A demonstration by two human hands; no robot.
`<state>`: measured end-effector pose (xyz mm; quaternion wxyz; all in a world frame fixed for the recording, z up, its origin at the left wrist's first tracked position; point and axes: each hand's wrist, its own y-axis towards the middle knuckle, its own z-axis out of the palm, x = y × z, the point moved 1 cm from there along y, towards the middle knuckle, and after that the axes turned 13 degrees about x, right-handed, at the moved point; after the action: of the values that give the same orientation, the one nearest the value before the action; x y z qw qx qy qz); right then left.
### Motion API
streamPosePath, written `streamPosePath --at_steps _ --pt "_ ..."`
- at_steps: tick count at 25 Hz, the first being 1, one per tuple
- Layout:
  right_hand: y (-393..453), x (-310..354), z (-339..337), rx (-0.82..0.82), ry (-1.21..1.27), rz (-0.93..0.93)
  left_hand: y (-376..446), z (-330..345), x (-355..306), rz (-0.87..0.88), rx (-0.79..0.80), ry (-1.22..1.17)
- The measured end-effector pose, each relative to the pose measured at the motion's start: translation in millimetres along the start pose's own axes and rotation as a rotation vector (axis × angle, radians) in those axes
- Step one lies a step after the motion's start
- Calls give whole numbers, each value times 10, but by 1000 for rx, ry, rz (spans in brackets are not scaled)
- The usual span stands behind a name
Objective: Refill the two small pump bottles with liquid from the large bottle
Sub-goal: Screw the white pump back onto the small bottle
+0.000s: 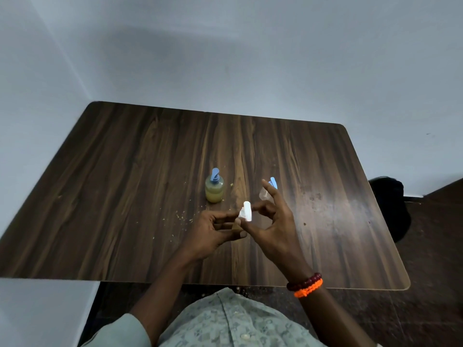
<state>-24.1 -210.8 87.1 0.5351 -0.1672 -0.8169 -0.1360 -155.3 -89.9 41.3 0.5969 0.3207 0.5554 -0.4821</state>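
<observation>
A small pump bottle (214, 189) with a blue pump and yellowish liquid stands upright at the table's middle. A second small clear bottle (265, 193) with a blue pump (273, 182) stands to its right, mostly hidden behind my right hand's fingers. Both hands meet above the near middle of the table around a small white object (246, 211). My left hand (213, 234) pinches its lower left side. My right hand (274, 226) pinches it from the right with thumb and curled finger, the other fingers spread upward. No large bottle is in view.
The dark wooden table (125, 196) stands in a corner against pale walls. Small yellowish crumbs (183, 216) lie scattered near the bottles. A dark object (390, 206) sits on the floor beyond the table's right edge. My right wrist wears red and orange bracelets (304, 285).
</observation>
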Motion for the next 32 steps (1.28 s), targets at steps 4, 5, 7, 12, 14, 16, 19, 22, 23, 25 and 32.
streamPosePath --at_steps 4,5,7,12,14,16,19,22,23,25,32 --pt "-8 -29 -15 60 -33 -6 15 -2 14 5 -13 -31" --pt "-20 -36 -38 74 -39 -20 5 -2 3 5 -15 -43" --pt "-34 -17 -65 65 -46 -31 -9 -4 -15 6 -13 -36" --pt "-23 30 -49 46 -61 -8 -19 11 -3 2 7 -25" --pt "-26 27 -87 90 -67 -12 -30 9 -26 10 -11 -29" --pt "-11 29 -126 110 -60 -20 -39 1 -41 7 -12 19" --pt "25 40 -140 98 -54 -5 -43 -5 -11 4 -8 60" --pt "27 53 -126 75 -56 22 -76 64 -48 21 -49 53" --pt "36 54 -118 55 -64 20 -80 86 -66 39 -64 55" --pt "57 70 -84 10 -98 20 -71 119 -94 69 -88 64" --pt "59 39 70 -44 -54 152 -46 134 -166 114 -144 173"
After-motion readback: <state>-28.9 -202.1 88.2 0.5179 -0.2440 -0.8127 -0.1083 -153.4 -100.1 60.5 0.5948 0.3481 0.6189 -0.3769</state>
